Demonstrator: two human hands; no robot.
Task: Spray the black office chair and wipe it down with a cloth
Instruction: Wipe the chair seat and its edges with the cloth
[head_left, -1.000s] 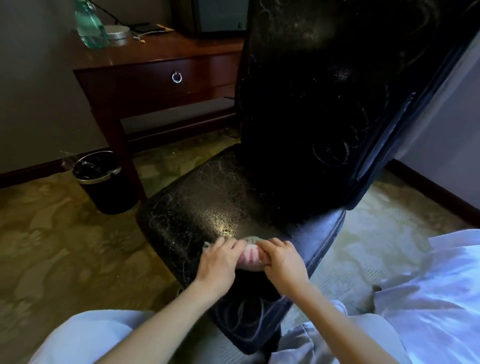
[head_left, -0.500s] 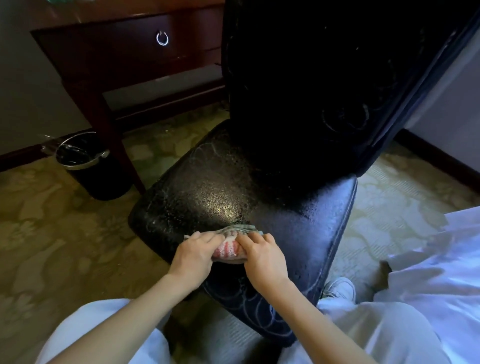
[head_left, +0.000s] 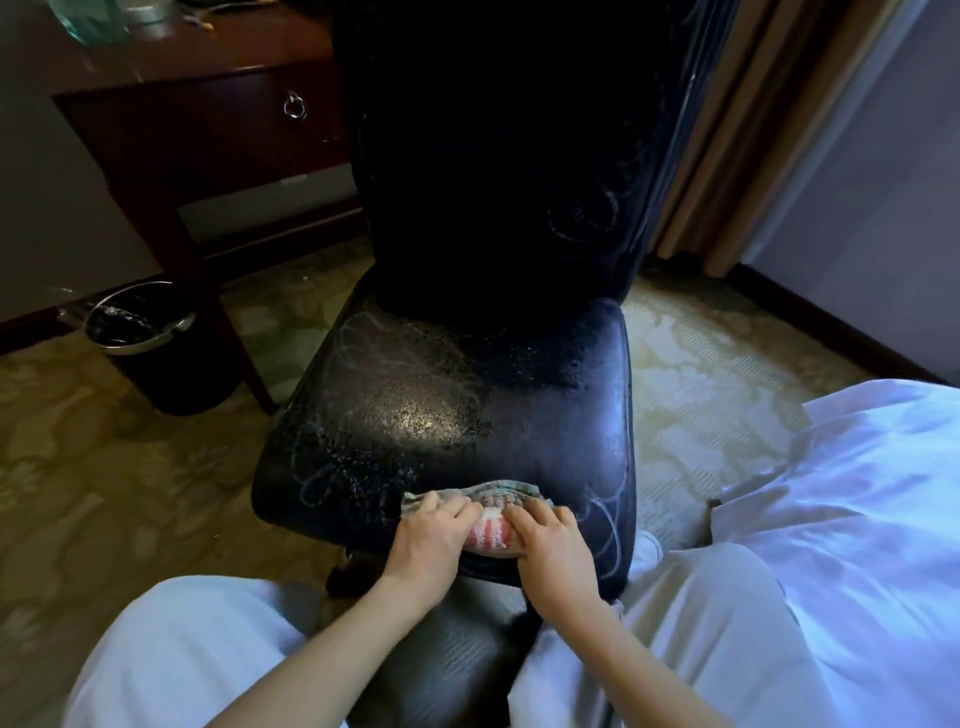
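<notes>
The black office chair (head_left: 447, 395) stands in front of me, its seat wet with fine droplets and marked with pale scribbles. A striped pink and grey cloth (head_left: 493, 512) lies bunched on the seat's near edge. My left hand (head_left: 428, 540) presses down on the cloth's left part. On the cloth's right part rests my right hand (head_left: 553, 551), fingers curled over it. The tall backrest (head_left: 509, 156) rises dark behind the seat. A green spray bottle (head_left: 91, 18) is partly cut off at the top left, on the desk.
A dark wooden desk (head_left: 208, 119) with a ring-pull drawer stands at the left behind the chair. A black waste bin (head_left: 150, 343) sits beside its leg. White bedding (head_left: 857, 519) fills the right. Curtains (head_left: 743, 130) hang at the back right. Patterned carpet covers the floor.
The chair has turned so its seat now faces me more squarely. Both hands stay on the cloth at the seat's near edge, shifted slightly along it.
</notes>
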